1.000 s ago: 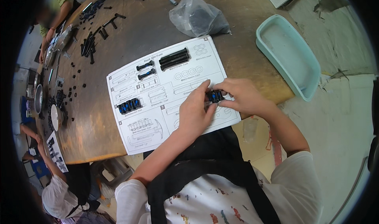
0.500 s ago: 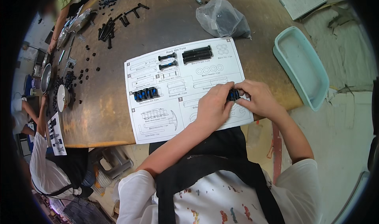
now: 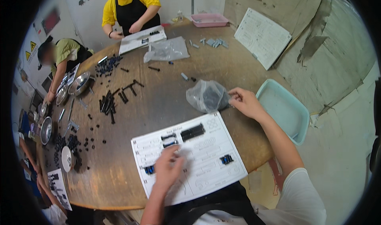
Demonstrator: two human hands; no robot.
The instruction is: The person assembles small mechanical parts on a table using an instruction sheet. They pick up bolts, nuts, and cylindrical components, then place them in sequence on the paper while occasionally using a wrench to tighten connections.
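Observation:
At the right side of the table, my right hand (image 3: 247, 102) pinches the edge of a translucent plastic bag (image 3: 204, 96) with dark contents. My left hand (image 3: 168, 170) hovers, slightly blurred, over the printed sheet (image 3: 206, 153), its fingers loosely apart and nothing seen in them. On that sheet lie two long black bolts (image 3: 192, 133), shorter black bolts with blue bands (image 3: 168, 137), and a small cluster of black and blue fasteners (image 3: 226, 159). Another black and blue group (image 3: 149, 170) is partly hidden by my left hand.
A pale green tub (image 3: 283, 110) stands at the right edge. Loose black bolts (image 3: 107, 102), scattered nuts (image 3: 71, 142), a white bowl (image 3: 68, 159) and metal bowls (image 3: 46, 130) spread over the left. Across the table a person in yellow (image 3: 137, 10) works; others are at the left.
Both hands have left the black and blue cluster, which stays on the sheet. My right hand went forward to the bag, my left hand leftward. The view tilted up, showing the table's far side.

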